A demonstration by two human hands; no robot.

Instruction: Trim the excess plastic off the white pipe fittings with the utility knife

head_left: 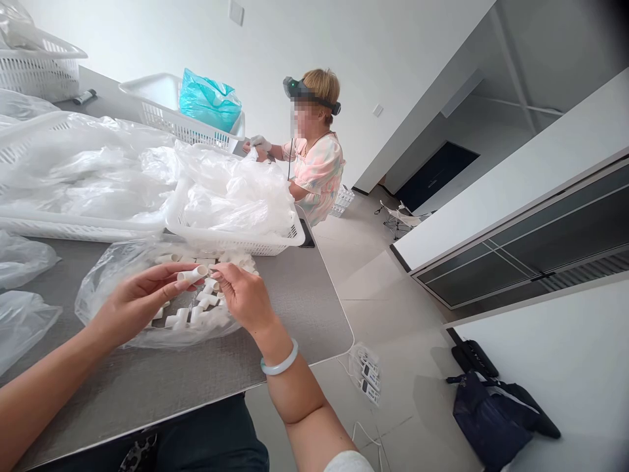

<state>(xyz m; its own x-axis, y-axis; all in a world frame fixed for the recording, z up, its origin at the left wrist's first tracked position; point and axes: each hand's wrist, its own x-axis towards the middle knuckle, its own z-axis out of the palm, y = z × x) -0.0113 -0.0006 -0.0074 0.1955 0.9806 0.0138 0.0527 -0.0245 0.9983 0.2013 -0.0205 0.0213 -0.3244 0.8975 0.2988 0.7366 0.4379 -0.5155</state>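
Observation:
My left hand (pixel 135 300) pinches a short white plastic tube fitting (pixel 193 274) between thumb and fingers. My right hand (pixel 244 295), with a pale bangle at the wrist, has its fingertips closed on a small white piece (pixel 215 271) right beside the tube's end. Both hands hover over an open clear plastic bag (pixel 98 275) with several white pipe fittings (pixel 199 308) piled on it, lying on the grey table (pixel 295 295).
White baskets (pixel 275 244) lined with clear plastic stand behind the bag. Further back a basket holds a teal bag (pixel 209 99). A person in a pastel shirt with a headset and white gloves (pixel 314 164) works at the far end. A dark bag (pixel 491 413) lies on the floor.

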